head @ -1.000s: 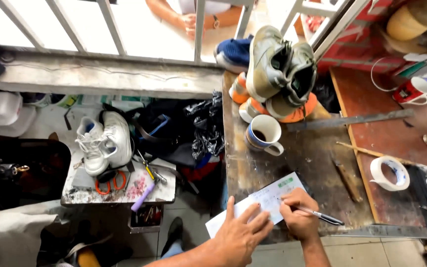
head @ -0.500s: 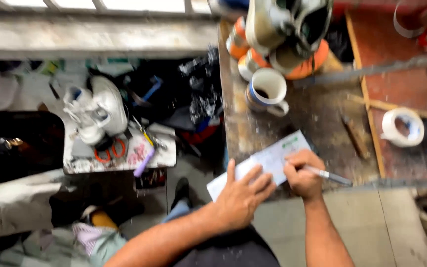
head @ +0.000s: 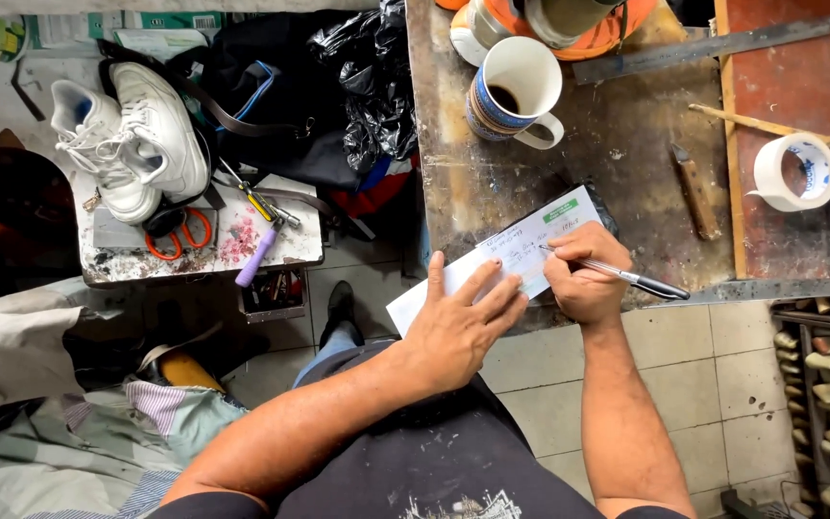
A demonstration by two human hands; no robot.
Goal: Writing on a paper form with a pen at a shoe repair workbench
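Note:
A white paper slip [head: 528,245] with a green patch lies at the near edge of a worn metal-topped bench [head: 617,163]. My left hand [head: 458,322] presses flat on the slip's near end, fingers spread. My right hand [head: 583,274] grips a dark pen [head: 631,280], its tip resting on the slip among handwritten lines. A blue-and-white mug [head: 511,91] holding dark liquid stands on the bench beyond the slip.
A roll of white tape [head: 794,171] and a wooden-handled tool [head: 696,192] lie on the bench to the right. At left, a small stained table [head: 199,240] carries white sneakers [head: 127,139], orange scissors and a purple-handled tool. Black bags sit behind it.
The view has tilted down and closer, so the shoes on the bench's far side have left the frame. Both hands stay on the slip, the pen still on it.

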